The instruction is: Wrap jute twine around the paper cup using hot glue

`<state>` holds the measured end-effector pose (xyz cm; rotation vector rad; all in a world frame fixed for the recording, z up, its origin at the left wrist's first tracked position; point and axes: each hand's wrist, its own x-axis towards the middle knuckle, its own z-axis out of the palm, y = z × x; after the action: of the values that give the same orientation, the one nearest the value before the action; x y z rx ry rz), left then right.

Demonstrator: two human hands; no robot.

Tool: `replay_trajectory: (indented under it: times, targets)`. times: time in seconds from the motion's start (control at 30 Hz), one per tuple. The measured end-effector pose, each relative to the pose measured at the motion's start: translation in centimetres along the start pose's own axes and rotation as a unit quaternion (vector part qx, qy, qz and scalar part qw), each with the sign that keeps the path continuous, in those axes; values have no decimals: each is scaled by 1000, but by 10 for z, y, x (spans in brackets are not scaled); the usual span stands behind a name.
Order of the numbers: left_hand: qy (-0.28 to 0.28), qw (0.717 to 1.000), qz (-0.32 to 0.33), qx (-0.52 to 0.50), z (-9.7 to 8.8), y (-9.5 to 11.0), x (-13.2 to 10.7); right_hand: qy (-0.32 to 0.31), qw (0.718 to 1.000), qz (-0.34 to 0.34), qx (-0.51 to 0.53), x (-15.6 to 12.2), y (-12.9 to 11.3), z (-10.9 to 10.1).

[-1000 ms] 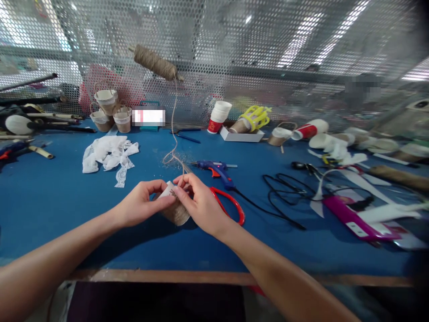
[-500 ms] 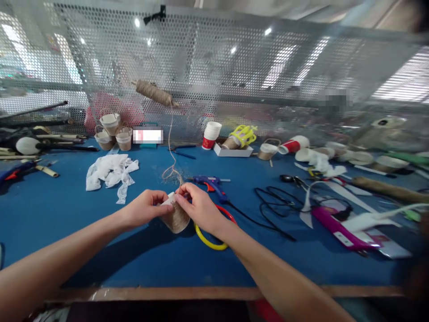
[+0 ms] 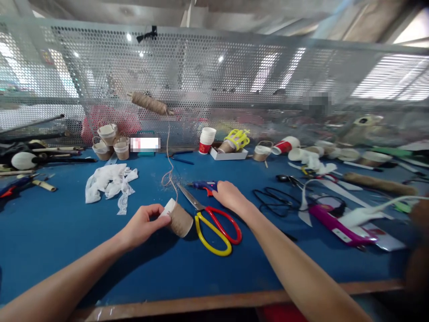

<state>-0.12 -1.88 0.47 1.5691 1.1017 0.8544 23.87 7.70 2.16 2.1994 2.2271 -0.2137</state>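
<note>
My left hand [image 3: 142, 225] pinches the pale rim of a paper cup [image 3: 182, 221] wrapped in brown twine, tilted on its side above the table. From the cup a loose strand of twine [image 3: 168, 143] runs up to a twine spool [image 3: 149, 103] on the mesh panel. My right hand [image 3: 231, 197] is closed around the rear of a blue glue gun [image 3: 203, 184] with a red trigger; its grip is mostly hidden by the hand. Between both hands lie scissors [image 3: 200, 207] with one red and one yellow handle, blades pointing away from me.
White lace [image 3: 109, 182] lies in a heap at left. Behind it stand small twine-covered baskets [image 3: 121, 147]. Paper cups [image 3: 207, 141] and a white box [image 3: 231, 154] line the back. At right are a black cable [image 3: 273, 201] and a magenta device [image 3: 335, 226].
My right hand has left the cup and moved right onto the glue gun, uncovering the scissors. My left hand still holds the cup. The view has shifted slightly.
</note>
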Motion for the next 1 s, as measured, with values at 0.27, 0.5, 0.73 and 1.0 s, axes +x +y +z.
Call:
replay_trajectory:
  times: [0.27,0.5,0.73,1.0]
  targets:
    - [6,997,27,69,0,5,-3,-40,998,25,29,-4,4,-1]
    - [14,998,17,52,-1,4,-2,46,983,25,174,-11,6,-19]
    - [22,999,14,47,-5,2,-1,-41,864,-86,495,-44,-5,-38]
    - [38,998,-7,39,-8,1,2,-131,811,-151,550,-64,-14,-20]
